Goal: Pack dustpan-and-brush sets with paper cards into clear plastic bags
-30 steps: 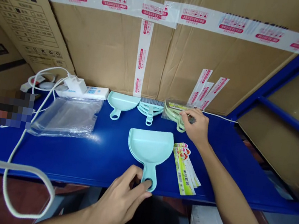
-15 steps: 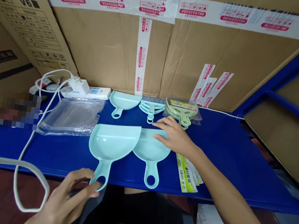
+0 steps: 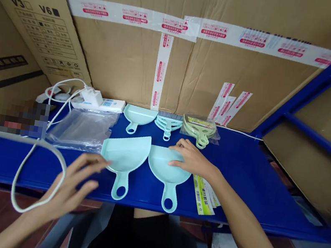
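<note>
Two pale turquoise dustpans lie side by side on the blue table, handles towards me. My left hand (image 3: pixel 81 180) is beside the left dustpan (image 3: pixel 124 159), fingers apart, index fingertip at or very near its left rim. Nothing is held in it. My right hand (image 3: pixel 187 157) is over the upper right part of the right dustpan (image 3: pixel 167 166), covering that corner. Its thumb reaches over the pan, apart from the bent fingers; whether they touch the rim is hard to see. Printed yellow-green cards (image 3: pixel 204 196) lie beside that pan, below my right wrist.
Along the back stand another turquoise dustpan (image 3: pixel 140 114), a stack of turquoise brushes (image 3: pixel 168 124) and bagged green sets (image 3: pixel 199 129). Clear plastic bags (image 3: pixel 84 127) and a power strip (image 3: pixel 113 105) lie left. A white cable (image 3: pixel 16 183) loops before my left forearm. Cardboard boxes (image 3: pixel 116 56) wall the back.
My left hand has let go of the left dustpan's handle and shifted to its left rim. That dustpan now sits further onto the table, turned slightly. The right hand has barely moved.
</note>
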Available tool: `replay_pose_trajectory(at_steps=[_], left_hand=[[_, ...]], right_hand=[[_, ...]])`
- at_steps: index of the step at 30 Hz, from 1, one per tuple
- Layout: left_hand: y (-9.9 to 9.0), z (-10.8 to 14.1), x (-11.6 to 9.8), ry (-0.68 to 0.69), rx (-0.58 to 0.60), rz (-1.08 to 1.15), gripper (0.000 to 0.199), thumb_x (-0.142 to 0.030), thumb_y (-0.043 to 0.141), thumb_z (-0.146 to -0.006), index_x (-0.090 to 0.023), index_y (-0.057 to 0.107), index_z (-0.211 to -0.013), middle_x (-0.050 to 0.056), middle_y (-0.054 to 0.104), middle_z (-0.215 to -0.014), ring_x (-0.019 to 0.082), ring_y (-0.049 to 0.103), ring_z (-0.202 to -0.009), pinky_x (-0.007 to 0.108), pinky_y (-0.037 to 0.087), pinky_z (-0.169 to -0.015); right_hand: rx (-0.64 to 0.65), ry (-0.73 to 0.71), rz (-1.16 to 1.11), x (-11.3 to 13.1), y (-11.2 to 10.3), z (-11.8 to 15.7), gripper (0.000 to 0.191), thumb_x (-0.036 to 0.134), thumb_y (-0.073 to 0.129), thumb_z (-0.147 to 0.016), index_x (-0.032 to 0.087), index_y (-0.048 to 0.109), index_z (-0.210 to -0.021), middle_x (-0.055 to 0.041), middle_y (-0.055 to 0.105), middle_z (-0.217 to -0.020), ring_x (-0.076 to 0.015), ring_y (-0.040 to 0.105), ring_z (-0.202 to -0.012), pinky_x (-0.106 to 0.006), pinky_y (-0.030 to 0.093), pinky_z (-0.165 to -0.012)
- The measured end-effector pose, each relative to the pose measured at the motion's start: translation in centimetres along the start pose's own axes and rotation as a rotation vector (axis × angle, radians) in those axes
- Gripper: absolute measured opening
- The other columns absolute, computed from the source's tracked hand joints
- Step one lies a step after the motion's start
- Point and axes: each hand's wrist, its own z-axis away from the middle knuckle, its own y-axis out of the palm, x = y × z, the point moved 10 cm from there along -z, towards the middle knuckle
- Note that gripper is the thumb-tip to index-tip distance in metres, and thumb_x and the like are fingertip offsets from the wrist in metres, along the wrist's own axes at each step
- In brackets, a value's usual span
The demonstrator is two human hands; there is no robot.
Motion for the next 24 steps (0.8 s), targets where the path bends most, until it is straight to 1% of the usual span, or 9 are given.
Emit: replay_pose_trajectory(at_steps=[2, 4, 7, 9, 12, 15, 17, 19, 24], left_hand=[[-1.9, -3.1, 4.4, -0.147, -0.105, -0.029, 0.036, -0.044, 0.045, -0.109, -0.024, 0.066, -0.13, 0.009, 0.065, -0.114, 0.025, 0.069, -0.1, 0.04, 0.06, -0.093], [-2.1, -6.0, 8.6, -0.286, -0.096, -0.13, 0.048, -0.053, 0.051, -0.103, -0.018, 0.062, -0.134, 0.013, 0.064, -0.119, 0.028, 0.07, -0.095, 0.042, 0.061, -0.086], [0.1, -9.2, 12.9, -0.419, 0.1, -0.422, 0.067, -0.053, 0.056, -0.095, -0.009, 0.056, -0.145, 0.026, 0.062, -0.134, 0.045, 0.061, -0.127, 0.055, 0.056, -0.099], [2.2, -10.2, 14.7, -0.524, 0.261, -0.521, 0.072, -0.052, 0.057, -0.094, -0.007, 0.052, -0.15, 0.03, 0.06, -0.14, 0.05, 0.056, -0.134, 0.059, 0.054, -0.1], [5.2, -11.4, 15.4, -0.588, 0.486, -0.521, 0.072, -0.046, 0.056, -0.096, -0.006, 0.046, -0.154, 0.032, 0.054, -0.149, 0.05, 0.054, -0.138, 0.056, 0.054, -0.101], [6.7, -13.7, 15.1, -0.547, 0.587, -0.494, 0.067, -0.031, 0.061, -0.092, -0.004, 0.046, -0.152, 0.032, 0.054, -0.149, 0.044, 0.061, -0.135, 0.047, 0.053, -0.102], [7.1, -15.1, 15.3, -0.549, 0.611, -0.476, 0.067, -0.024, 0.067, -0.086, -0.004, 0.05, -0.147, 0.031, 0.06, -0.142, 0.039, 0.069, -0.124, 0.04, 0.056, -0.096], [7.2, -16.1, 15.6, -0.57, 0.604, -0.479, 0.066, -0.022, 0.07, -0.083, -0.002, 0.053, -0.144, 0.032, 0.062, -0.138, 0.038, 0.072, -0.119, 0.038, 0.057, -0.091], [6.7, -15.6, 15.9, -0.601, 0.502, -0.544, 0.055, -0.016, 0.058, -0.091, 0.0, 0.052, -0.143, 0.035, 0.06, -0.139, 0.046, 0.065, -0.13, 0.051, 0.056, -0.1]], right_hand=[[0.015, 0.013, -0.008, 0.0, 0.0, 0.0, 0.06, 0.051, 0.079, -0.092, 0.016, 0.07, -0.14, -0.0146, 0.06, -0.123, -0.0328, 0.055, -0.117, -0.05, 0.048, -0.106], [0.021, 0.023, -0.019, -0.1, 0.0, 0.1, 0.061, 0.053, 0.078, -0.093, 0.017, 0.069, -0.142, -0.0144, 0.059, -0.123, -0.0327, 0.055, -0.119, -0.049, 0.048, -0.107], [0.024, 0.024, -0.044, -0.4, 0.0, 0.1, 0.065, 0.056, 0.077, -0.093, 0.016, 0.068, -0.144, -0.0143, 0.059, -0.122, -0.0327, 0.055, -0.12, -0.049, 0.048, -0.108], [0.02, 0.017, -0.055, -0.6, 0.1, 0.2, 0.067, 0.056, 0.077, -0.092, 0.016, 0.067, -0.144, -0.0145, 0.06, -0.123, -0.0328, 0.055, -0.121, -0.049, 0.047, -0.109], [0.003, 0.007, -0.067, -0.7, 0.1, 0.2, 0.066, 0.057, 0.077, -0.092, 0.018, 0.068, -0.144, -0.0139, 0.06, -0.123, -0.0325, 0.055, -0.12, -0.05, 0.047, -0.109], [-0.011, 0.006, -0.079, -0.6, -0.1, 0.3, 0.062, 0.059, 0.075, -0.093, 0.022, 0.069, -0.143, -0.0127, 0.061, -0.122, -0.032, 0.056, -0.12, -0.051, 0.048, -0.109], [-0.014, 0.014, -0.08, -0.5, -0.3, 0.3, 0.062, 0.06, 0.073, -0.093, 0.023, 0.069, -0.142, -0.0129, 0.061, -0.122, -0.0321, 0.057, -0.12, -0.051, 0.048, -0.109], [-0.012, 0.021, -0.074, -0.4, -0.5, 0.4, 0.062, 0.061, 0.072, -0.094, 0.022, 0.07, -0.142, -0.0132, 0.061, -0.123, -0.0323, 0.056, -0.121, -0.05, 0.048, -0.109], [0.006, 0.02, -0.076, -0.2, -0.5, 0.5, 0.062, 0.063, 0.07, -0.095, 0.022, 0.069, -0.143, -0.0127, 0.061, -0.124, -0.0316, 0.056, -0.121, -0.048, 0.049, -0.107]])
